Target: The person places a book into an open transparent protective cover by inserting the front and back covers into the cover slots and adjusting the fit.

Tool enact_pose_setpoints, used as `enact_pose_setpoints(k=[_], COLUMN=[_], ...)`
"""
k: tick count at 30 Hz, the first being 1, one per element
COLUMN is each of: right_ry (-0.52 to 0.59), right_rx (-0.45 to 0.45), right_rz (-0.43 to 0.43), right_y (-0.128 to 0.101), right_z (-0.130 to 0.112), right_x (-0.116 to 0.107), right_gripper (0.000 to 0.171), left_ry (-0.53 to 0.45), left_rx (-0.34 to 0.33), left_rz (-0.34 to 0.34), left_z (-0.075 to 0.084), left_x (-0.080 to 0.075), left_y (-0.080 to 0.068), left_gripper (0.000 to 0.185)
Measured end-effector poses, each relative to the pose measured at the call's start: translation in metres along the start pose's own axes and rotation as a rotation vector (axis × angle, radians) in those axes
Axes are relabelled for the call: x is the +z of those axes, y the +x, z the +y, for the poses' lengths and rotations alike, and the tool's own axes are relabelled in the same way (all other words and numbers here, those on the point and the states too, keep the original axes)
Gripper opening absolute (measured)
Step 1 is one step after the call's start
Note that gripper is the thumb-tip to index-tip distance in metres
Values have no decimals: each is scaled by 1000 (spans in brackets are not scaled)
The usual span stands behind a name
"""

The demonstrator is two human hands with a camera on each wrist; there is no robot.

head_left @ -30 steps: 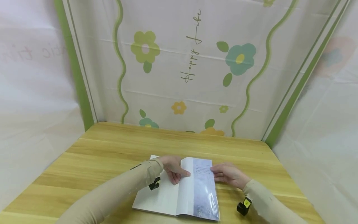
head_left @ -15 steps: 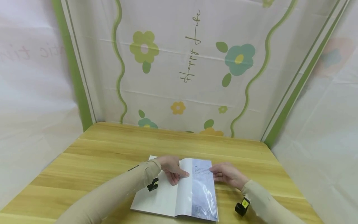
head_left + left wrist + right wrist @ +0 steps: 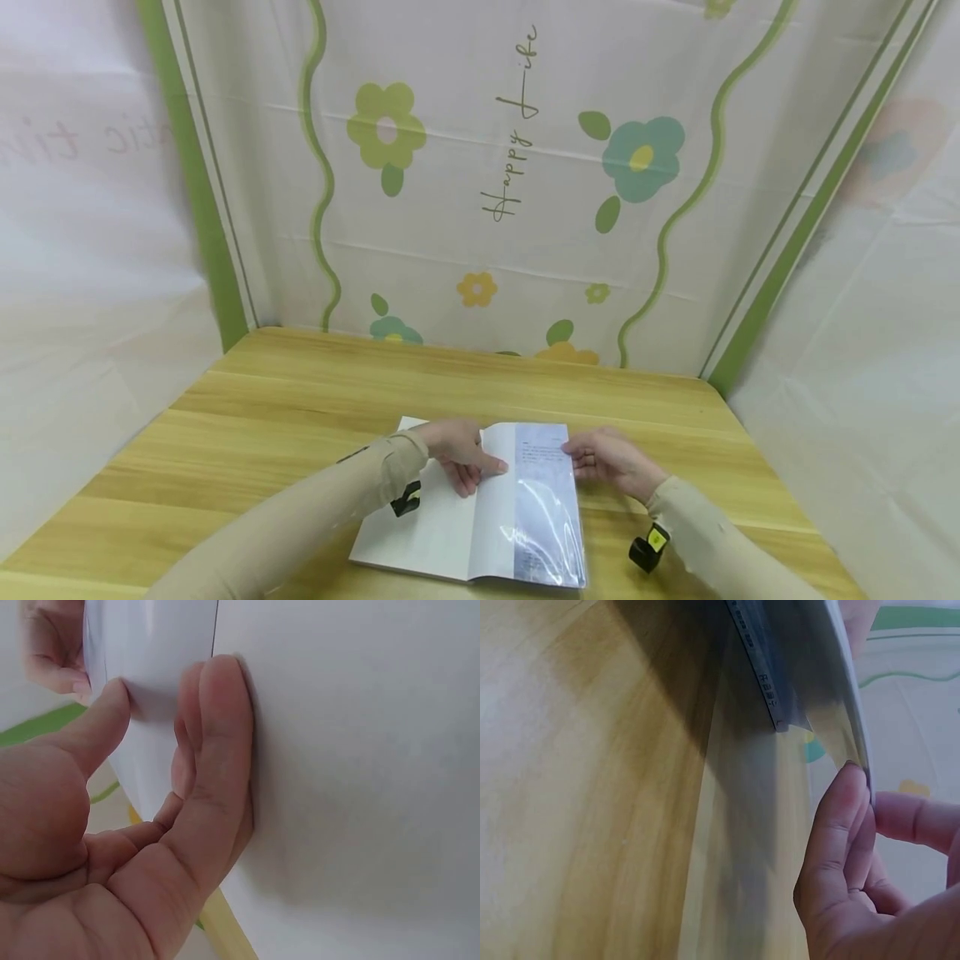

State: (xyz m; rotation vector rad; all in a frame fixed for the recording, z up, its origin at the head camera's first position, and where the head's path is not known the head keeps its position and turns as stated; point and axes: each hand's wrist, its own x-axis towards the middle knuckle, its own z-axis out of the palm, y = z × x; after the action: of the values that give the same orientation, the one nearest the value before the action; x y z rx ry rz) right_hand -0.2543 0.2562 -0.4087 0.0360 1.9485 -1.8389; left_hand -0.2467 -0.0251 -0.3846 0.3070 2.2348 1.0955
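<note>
An open book [image 3: 427,533] lies near the table's front, its left side a blank white page. On its right, the cover [image 3: 546,508] shows a white strip and a glossy blue-purple panel with small print. My left hand [image 3: 461,450] rests across the middle; its fairly straight fingers [image 3: 225,712] press the white page beside the fold, and its thumb touches the white strip. With thumb and fingers my right hand [image 3: 611,462] pinches the cover's outer edge. The right wrist view shows this cover [image 3: 832,675] lifted off the table, the printed spine below it.
The wooden table [image 3: 300,375] reaches back to a hanging cloth [image 3: 450,217] printed with flowers and lettering. Pale cloth sides [image 3: 885,350] hang at left and right. A small black wrist device [image 3: 647,550] sits below the right sleeve.
My right hand has shifted slightly with the cover edge in its pinch, and the glare on the glossy panel has changed. The left hand stays almost in place on the book.
</note>
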Motion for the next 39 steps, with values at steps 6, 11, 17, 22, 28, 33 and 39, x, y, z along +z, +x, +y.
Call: enact_pose_setpoints(k=[6,11,17,22,28,33,39], right_ry=[-7,-37,-57,-40,-34,-78,-181], right_rx=[-10,-36,-58,-73,-87,-117,-160], right_rz=[7,3,2,-21,-20,14,84], right_y=[0,0,0,-1,-1,-2,0], right_z=[-3,-6,-11,-16,-22,-29,-37], right_x=[2,5,5,5,8,12,15], right_gripper=[17,18,18,17,20,20,15], left_ry=[27,155,292,331,422,513,537], left_rx=[43,74,169,252,329,356,323], left_rz=[15,57,153,239,331,404,448], left_z=[0,3,14,28,44,55,66], left_x=[3,3,-1,2,19,30,39], left_y=[-5,-14,-25,-33,-38,-40,-41], left_gripper=[38,39,40,55,42,33,39])
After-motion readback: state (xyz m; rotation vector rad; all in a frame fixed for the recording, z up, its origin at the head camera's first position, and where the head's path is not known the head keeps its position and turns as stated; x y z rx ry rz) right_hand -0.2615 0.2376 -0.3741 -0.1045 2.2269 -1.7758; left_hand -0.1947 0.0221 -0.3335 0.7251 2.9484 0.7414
